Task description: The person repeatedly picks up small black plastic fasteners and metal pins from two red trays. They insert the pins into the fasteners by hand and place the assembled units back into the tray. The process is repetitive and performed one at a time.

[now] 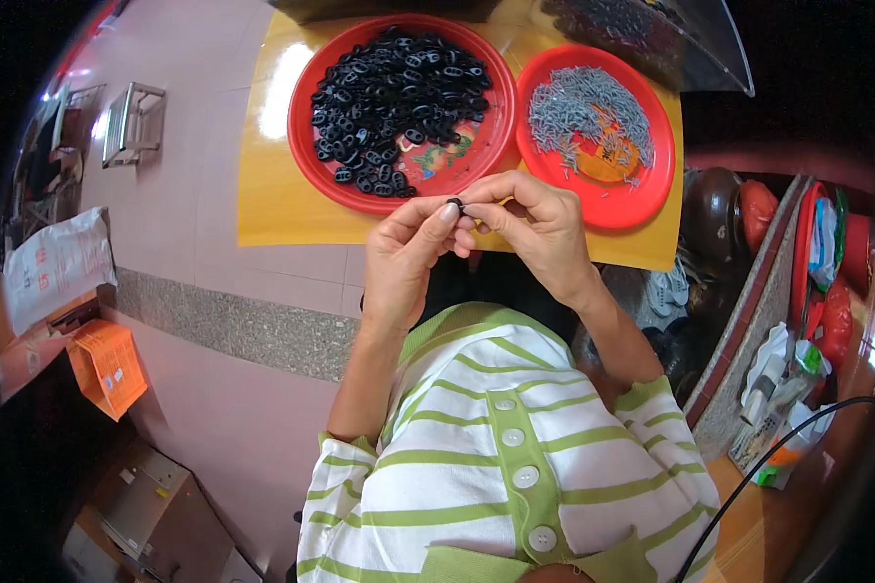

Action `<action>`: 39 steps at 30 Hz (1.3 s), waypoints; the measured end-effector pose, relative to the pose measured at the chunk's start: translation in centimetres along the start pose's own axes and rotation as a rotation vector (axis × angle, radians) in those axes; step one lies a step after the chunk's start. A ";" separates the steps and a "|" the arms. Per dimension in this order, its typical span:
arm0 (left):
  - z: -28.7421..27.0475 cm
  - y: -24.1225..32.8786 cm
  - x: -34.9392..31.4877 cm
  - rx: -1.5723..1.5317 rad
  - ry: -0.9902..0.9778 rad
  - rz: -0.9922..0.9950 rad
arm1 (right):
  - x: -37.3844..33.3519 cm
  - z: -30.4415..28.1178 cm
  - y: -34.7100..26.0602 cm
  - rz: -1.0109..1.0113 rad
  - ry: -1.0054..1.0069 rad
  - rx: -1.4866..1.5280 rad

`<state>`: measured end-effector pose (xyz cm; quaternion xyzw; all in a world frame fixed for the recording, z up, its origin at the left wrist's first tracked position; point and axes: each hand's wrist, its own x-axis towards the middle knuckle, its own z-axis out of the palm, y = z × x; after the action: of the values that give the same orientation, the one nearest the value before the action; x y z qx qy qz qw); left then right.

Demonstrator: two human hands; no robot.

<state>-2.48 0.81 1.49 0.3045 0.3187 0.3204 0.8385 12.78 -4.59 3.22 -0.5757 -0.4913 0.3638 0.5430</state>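
Observation:
My left hand [410, 243] pinches a small black plastic piece [456, 205] between thumb and fingers, just off the near edge of the table. From the other side, my right hand [535, 223] has its thumb and fingertips closed at the same piece; whether a screw is between them is too small to make out. Beyond my hands lies a red round tray [306, 160] heaped with black oval plastic parts [399, 97], each with holes. To its right, a second red tray [666, 165] holds a pile of small grey screws [593, 102].
Both trays rest on a yellow table [262, 209]. A clear-sided bin [690, 49] stands at the far right. On the floor at left are a metal stool [129, 124], a white sack [60, 267] and an orange box [107, 367]. A black cable [778, 447] runs at lower right.

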 end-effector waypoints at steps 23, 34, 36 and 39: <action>-4.1 0.8 -0.4 -0.053 0.088 0.051 | 9.4 4.0 4.0 -0.283 -0.270 -0.571; -4.2 0.6 -0.4 -0.063 0.091 0.067 | 8.5 3.8 3.2 -0.253 -0.250 -0.506; -4.2 0.5 -0.5 -0.068 0.091 0.080 | 7.9 3.4 2.4 -0.145 -0.252 -0.404; -4.2 0.7 -0.7 -0.064 0.093 0.116 | 6.5 3.0 0.6 -0.009 -0.245 -0.306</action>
<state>-6.22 2.03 -0.36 0.2801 0.3287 0.3921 0.8122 11.70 2.52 2.99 -0.6009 -0.6057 0.3498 0.3869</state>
